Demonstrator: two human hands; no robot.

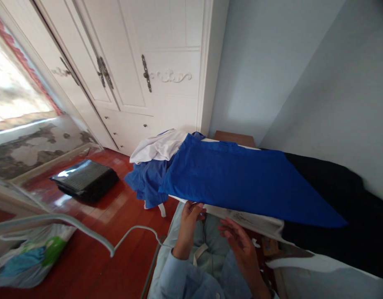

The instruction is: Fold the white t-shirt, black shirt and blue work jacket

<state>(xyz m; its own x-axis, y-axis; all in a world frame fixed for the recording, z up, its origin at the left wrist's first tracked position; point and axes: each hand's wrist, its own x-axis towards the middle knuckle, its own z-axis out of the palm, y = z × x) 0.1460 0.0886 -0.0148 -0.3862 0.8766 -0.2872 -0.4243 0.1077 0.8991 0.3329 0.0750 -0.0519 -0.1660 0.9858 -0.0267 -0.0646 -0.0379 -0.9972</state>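
A plain blue cloth point(237, 178), which looks like a garment laid flat, is spread over a long narrow board with a white edge point(177, 199). At its near left edge is my left hand point(188, 226), thumb and fingers pinched together at the cloth's border. My right hand point(241, 245) is below the near edge, fingers apart and slightly curled, holding nothing and off the cloth. Black fabric point(331, 178) lies under the cloth's right end. Heaped at the left end are a white garment point(163, 146) and a lighter blue one point(150, 178).
A white wardrobe point(169, 99) stands behind, beside a pale wall point(256, 83). On the red wooden floor point(116, 265) are a shiny black package point(85, 178) and a plastic bag point(32, 257). A white metal tube frame point(82, 236) crosses the lower left.
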